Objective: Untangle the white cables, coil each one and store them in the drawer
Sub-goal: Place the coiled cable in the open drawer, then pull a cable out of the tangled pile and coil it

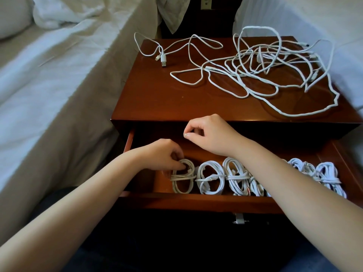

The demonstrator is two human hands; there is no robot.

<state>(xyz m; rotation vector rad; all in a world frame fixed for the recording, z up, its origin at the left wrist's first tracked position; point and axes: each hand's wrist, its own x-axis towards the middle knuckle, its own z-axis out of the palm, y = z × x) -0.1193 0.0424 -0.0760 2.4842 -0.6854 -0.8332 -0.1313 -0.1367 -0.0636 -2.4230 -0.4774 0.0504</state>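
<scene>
Left grip: the left grip point(167, 156) was inside the open drawer point(176, 200), fingers curled round the top loop of the leftmost coil point(183, 180), thumb hooked through it.
Right grip: the right grip point(211, 135) was above the back of the drawer, just below the front edge of the bench point(157, 95). Its fingers were curled in, the thumb and forefinger tips met, and no cable showed in them.
Leftmost coil: an oval bundle of white cable bound across its middle by its own wraps, lying flat at the left end of the row on the drawer floor.
Other coils: a second coil point(210, 178) and a third coil point(236, 176) lay just beside it. Further coils point(330, 177) ran on to the right, partly hidden under the right forearm.
Drawer: pulled out toward the person, with the coils side by side along its front wall.
Tangle: a loose knot of white cables point(275, 63) covered the right half of the bench top, one wide loop reaching its right front corner.
Separate cable: one white cable point(176, 46) lay apart at the far left of the bench, its USB plug point(163, 60) resting on the wood.
Surroundings: a bed point(49, 85) with pale sheets stood to the left of the bench, more white bedding point(314, 14) to the right, and a wall socket point(205, 2) behind.
</scene>
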